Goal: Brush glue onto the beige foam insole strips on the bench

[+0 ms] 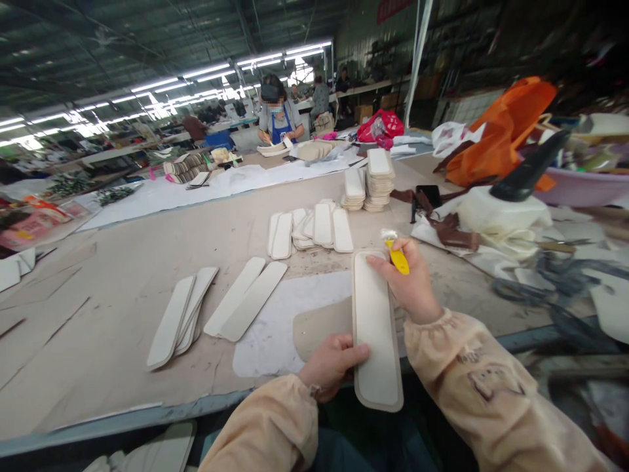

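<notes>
The left hand [331, 364] grasps the pale panel [377, 328] by its left edge, thumb on top. The right hand [411, 278] grips a yellow-handled tool [399, 257], its thumb resting on the panel's far end. The panel, long with rounded corners, is held slightly tilted over the near edge of the table [113, 282]. Just beyond it lie a beige piece [314, 328] and a white sheet [265, 318]. To the left are two overlapping panels [253, 298] and a fanned pile [171, 321]; farther back are a loose row of panels [322, 224] and taller stacks [379, 183].

On the right stands a white plastic container [506, 216] with a black cone-like part [531, 167] leaning up from its top; what it holds cannot be seen. Behind it, a pale purple basin [584, 189] brims with jumbled odds and ends, too mixed to name. An orange bag [491, 147] slumps against the basin. Across the table sits a bulging red bag [381, 126], its contents hidden, near a person in a blue apron [281, 128].
</notes>
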The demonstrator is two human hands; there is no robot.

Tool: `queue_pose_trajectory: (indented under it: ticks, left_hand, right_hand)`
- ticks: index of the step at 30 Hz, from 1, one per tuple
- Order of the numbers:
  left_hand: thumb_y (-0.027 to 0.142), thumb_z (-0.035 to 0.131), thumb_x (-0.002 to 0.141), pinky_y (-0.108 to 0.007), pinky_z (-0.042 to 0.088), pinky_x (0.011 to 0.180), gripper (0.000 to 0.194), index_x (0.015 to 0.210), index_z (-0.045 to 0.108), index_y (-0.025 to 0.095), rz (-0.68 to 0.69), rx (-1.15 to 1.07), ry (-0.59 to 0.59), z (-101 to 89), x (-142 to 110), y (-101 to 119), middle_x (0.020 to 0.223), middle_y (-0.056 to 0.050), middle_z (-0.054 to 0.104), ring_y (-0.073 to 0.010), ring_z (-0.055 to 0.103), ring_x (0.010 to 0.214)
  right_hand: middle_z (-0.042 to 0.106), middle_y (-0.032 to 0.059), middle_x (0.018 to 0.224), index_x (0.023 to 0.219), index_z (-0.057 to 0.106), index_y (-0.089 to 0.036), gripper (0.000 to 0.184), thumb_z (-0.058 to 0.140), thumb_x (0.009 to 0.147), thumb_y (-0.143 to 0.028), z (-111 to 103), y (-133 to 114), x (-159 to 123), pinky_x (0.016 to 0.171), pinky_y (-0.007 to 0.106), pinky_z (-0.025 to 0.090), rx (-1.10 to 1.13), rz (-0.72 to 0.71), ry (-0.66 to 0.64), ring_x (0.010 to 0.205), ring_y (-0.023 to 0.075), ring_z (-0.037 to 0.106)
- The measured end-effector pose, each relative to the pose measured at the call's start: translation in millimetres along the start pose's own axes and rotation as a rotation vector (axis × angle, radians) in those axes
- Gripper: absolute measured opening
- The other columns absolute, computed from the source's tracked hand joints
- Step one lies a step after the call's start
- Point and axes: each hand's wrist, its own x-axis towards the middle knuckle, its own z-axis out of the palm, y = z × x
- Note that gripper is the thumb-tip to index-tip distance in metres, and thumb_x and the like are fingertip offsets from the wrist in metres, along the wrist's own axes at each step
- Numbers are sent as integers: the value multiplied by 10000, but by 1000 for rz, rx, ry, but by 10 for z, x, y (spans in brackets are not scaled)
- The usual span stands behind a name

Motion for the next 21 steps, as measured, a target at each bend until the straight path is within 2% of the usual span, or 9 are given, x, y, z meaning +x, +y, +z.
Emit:
queue_pose_trajectory:
  ticks: [5, 10, 17, 21]
  left_hand:
    - [525, 804, 609, -255, 480, 619, 484, 844, 686, 119, 140, -2, 83, 4, -7, 67, 734, -59, 674, -135, 599, 640]
    - [564, 797, 586, -245, 438, 567, 495, 745, 665, 114, 188, 13, 174, -35, 38, 39, 675, -33, 626, -111, 546, 583]
    - [572, 784, 596, -232, 399, 540, 488, 705, 624, 124, 208, 14, 185, -29, 49, 21, 635, -13, 596, -96, 513, 541]
    - [538, 806, 589, -246, 428, 583, 480, 806, 664, 133, 244, -2, 149, -19, 53, 23, 670, -25, 627, -122, 560, 587]
  right_hand:
    - [359, -72, 671, 871, 380, -246, 397, 735, 744, -370, 23, -114, -72, 543, 249, 310, -6, -34, -52, 570, 102, 351]
    - [362, -76, 666, 878, 382, -246, 386, 729, 753, -359, 49, -164, -130, 520, 250, 303, 19, -52, -83, 547, 98, 350]
    - [368, -78, 665, 877, 379, -248, 382, 728, 758, -351, 59, -163, -129, 508, 242, 309, 52, -53, -82, 538, 95, 352]
    - [370, -76, 663, 866, 386, -248, 393, 736, 746, -380, 53, -169, -134, 504, 241, 319, 25, -66, -59, 536, 97, 358]
